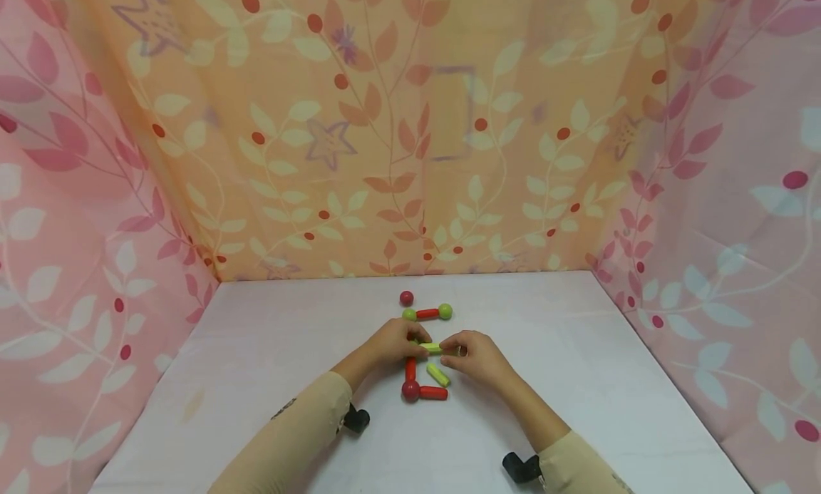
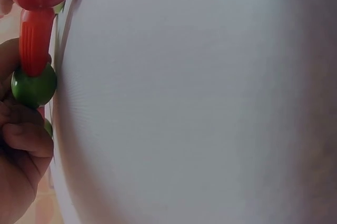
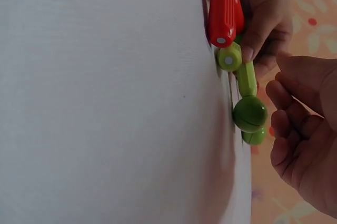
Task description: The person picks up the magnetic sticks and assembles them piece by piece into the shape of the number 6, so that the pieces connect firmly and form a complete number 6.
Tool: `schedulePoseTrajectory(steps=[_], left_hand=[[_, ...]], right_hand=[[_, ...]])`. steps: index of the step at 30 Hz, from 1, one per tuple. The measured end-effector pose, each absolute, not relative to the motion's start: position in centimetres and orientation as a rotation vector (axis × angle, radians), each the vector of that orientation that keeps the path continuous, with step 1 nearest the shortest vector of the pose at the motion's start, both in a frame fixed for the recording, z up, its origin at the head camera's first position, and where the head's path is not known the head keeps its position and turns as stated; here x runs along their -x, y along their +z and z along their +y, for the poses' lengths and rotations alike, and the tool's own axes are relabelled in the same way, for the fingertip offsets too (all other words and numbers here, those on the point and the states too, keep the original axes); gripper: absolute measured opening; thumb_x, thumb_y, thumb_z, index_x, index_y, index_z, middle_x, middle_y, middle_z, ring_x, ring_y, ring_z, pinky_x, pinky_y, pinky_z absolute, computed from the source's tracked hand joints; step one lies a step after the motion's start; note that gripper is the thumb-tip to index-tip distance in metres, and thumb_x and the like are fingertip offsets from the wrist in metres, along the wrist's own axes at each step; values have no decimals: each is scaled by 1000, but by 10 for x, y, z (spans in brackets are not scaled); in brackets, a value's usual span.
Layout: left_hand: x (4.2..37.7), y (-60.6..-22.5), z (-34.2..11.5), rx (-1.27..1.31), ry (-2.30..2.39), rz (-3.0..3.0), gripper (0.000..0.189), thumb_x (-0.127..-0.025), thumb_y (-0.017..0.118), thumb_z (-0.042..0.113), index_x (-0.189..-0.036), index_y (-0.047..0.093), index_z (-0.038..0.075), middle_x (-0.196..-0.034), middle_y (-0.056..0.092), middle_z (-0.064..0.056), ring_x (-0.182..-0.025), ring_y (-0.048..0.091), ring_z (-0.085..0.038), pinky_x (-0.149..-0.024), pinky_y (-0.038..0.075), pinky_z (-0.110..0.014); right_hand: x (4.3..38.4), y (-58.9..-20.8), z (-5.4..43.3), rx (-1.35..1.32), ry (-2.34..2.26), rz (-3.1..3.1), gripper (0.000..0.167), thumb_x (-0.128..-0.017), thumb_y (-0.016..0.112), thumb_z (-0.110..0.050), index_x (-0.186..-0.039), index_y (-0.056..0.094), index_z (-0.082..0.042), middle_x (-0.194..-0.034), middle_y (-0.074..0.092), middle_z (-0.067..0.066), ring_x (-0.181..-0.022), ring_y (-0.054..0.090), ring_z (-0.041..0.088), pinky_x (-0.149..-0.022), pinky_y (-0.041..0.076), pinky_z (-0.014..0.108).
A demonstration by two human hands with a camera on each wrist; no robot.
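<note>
On the white table, a large red ball [image 1: 410,390] joins two red sticks [image 1: 433,393]. One of these runs up to a green ball [image 2: 33,85] between my left hand's fingers. My left hand [image 1: 393,341] pinches the near end of a light green stick [image 1: 431,348] at that ball. At the stick's other end sits another green ball [image 3: 250,113]. Beside it my right hand [image 1: 479,355] has loosely curled fingers, with a gap to the ball in the right wrist view. A loose light green stick [image 1: 439,375] lies between the hands, nearer me.
Farther back, a red stick [image 1: 427,314] links two green balls [image 1: 445,311]. Behind them lies a single red ball [image 1: 407,298]. Floral cloth [image 1: 385,159] hangs around the white tabletop [image 1: 269,323] at the back and both sides.
</note>
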State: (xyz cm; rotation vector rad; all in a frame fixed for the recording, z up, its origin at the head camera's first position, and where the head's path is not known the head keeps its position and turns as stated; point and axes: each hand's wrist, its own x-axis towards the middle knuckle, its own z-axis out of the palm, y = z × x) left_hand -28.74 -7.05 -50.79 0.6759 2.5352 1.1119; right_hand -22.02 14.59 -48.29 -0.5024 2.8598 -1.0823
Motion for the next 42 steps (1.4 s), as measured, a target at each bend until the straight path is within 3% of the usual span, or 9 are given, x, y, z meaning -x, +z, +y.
schedulePoseTrajectory(steps=[17,25,42], left_hand=[[288,-510,-70,-675,1102,2562,17,-73,76,37,-88,68,33,-83,62,14,-84,52,-12,-71,46,-27],[287,-508,-70,-680,1097,2573,17,-72,76,37,-87,68,34,-81,63,15,-82,53,-12,-70,45,-28],[284,-504,-70,-668,1088,2565,17,-74,75,35,-91,68,33,-85,62,15,-85,52,-11,-72,46,-26]], right_hand=[[207,-506,133,407,-1063,2755,22,-74,74,-37,-89,70,-21,-75,61,-13,-73,54,10,-63,45,27],[207,-506,129,417,-1067,2748,12,-74,73,-31,-82,69,-23,-69,61,-10,-68,53,11,-58,44,28],[201,-498,142,222,-1220,2740,11,-75,73,-26,-83,71,-19,-81,64,-8,-74,52,14,-59,45,29]])
